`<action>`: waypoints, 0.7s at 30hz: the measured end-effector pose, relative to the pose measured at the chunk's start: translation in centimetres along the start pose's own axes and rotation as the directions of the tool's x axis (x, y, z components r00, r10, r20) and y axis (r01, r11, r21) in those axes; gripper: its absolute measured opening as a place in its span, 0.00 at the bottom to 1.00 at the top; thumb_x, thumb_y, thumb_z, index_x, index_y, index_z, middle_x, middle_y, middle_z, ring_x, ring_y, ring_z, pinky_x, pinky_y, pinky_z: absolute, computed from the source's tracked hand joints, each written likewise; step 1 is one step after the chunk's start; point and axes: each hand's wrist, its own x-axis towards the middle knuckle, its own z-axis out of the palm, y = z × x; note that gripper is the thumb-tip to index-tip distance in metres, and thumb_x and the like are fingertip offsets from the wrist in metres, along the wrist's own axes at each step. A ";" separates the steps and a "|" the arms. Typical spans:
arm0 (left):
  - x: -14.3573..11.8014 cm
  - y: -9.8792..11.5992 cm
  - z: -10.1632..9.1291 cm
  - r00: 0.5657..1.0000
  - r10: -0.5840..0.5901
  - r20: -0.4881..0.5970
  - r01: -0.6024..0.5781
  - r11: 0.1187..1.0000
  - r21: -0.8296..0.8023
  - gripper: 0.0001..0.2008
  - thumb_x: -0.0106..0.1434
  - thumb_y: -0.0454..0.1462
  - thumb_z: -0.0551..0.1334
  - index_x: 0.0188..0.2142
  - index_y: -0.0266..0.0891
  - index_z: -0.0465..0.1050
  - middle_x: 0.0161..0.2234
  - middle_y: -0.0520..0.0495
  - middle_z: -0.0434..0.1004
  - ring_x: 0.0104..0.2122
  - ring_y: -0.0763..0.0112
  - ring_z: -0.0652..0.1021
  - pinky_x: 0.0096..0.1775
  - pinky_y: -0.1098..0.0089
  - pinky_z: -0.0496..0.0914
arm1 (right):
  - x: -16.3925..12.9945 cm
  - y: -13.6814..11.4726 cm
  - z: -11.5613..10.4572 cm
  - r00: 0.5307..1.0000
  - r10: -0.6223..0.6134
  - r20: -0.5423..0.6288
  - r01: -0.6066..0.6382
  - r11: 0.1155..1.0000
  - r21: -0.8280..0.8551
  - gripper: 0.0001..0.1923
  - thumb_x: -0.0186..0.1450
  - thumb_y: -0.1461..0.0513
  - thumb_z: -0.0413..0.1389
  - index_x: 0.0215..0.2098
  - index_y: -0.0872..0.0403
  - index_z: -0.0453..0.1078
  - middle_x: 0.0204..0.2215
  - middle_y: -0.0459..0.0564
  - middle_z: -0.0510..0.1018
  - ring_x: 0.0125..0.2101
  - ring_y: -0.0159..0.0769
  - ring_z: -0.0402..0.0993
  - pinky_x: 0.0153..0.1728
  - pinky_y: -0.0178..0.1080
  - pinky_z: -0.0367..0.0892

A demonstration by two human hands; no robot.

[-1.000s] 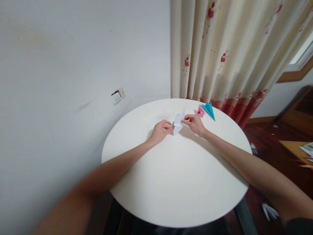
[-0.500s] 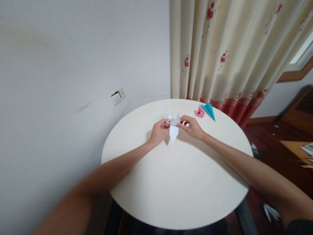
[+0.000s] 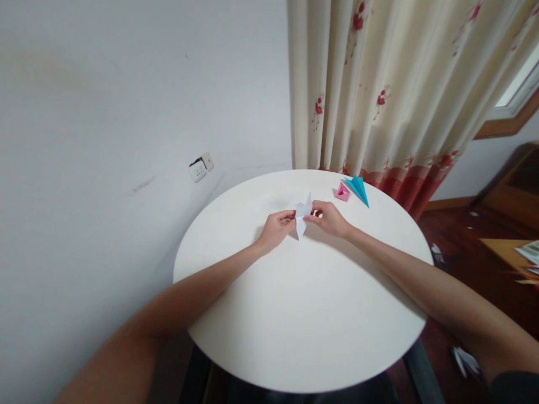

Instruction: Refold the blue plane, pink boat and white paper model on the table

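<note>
Both arms reach across the round white desk [image 3: 303,314] toward its far half. The left hand [image 3: 275,229] and the right hand [image 3: 330,219] meet there, each pinching one side of a small white folded paper [image 3: 301,215], fingertips closed on it. The paper is held just above the desk top, a pointed flap hanging down and two tips sticking up.

Just beyond the right hand, near the far right rim, a small pink folded piece [image 3: 342,192] sits on the desk, and a teal folded paper [image 3: 357,189] lies right beside it, its point aimed toward the rim. These two are the only things near the hands.

The near half of the desk is bare apart from the forearms. A wall with a socket [image 3: 201,166] stands close on the left, and a flowered curtain [image 3: 379,90] hangs right behind the far edge.
</note>
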 end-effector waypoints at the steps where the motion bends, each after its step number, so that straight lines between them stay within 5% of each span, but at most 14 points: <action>1: 0.0 0.0 0.0 1.000 -0.001 0.009 0.001 1.000 0.011 0.17 0.57 0.45 0.67 0.40 0.35 0.80 0.39 0.43 0.81 0.38 0.65 0.79 0.45 0.65 0.72 | 0.0 -0.1 0.0 1.000 0.001 -0.001 -0.001 1.000 -0.008 0.08 0.62 0.58 0.60 0.31 0.54 0.76 0.31 0.50 0.78 0.30 0.36 0.71 0.32 0.38 0.65; 7: -0.2 -0.1 -0.3 0.985 0.145 -0.092 -0.110 0.945 0.308 0.09 0.57 0.43 0.68 0.31 0.38 0.81 0.35 0.46 0.73 0.36 0.68 0.74 0.35 0.71 0.68 | -0.1 -0.8 -0.1 0.999 -0.045 0.026 0.047 0.996 -0.078 0.11 0.63 0.57 0.60 0.25 0.53 0.70 0.27 0.48 0.75 0.29 0.36 0.69 0.32 0.37 0.62; 13: 0.1 0.7 -0.8 0.968 0.238 -0.084 -0.183 0.892 0.413 0.07 0.58 0.40 0.68 0.27 0.40 0.79 0.34 0.48 0.69 0.37 0.68 0.72 0.42 0.68 0.67 | 0.2 -1.9 -0.3 0.997 -0.078 0.014 0.079 0.991 -0.103 0.13 0.63 0.57 0.60 0.22 0.54 0.68 0.24 0.47 0.73 0.27 0.34 0.67 0.32 0.38 0.60; 21: 0.8 0.0 -0.6 0.978 0.173 -0.116 -0.126 0.934 0.334 0.16 0.66 0.39 0.59 0.52 0.40 0.71 0.36 0.50 0.72 0.33 0.72 0.72 0.36 0.72 0.66 | 2.7 2.1 -4.7 0.985 0.114 -0.130 -0.106 0.992 0.072 0.18 0.57 0.49 0.63 0.25 0.56 0.75 0.25 0.49 0.78 0.28 0.36 0.69 0.31 0.39 0.63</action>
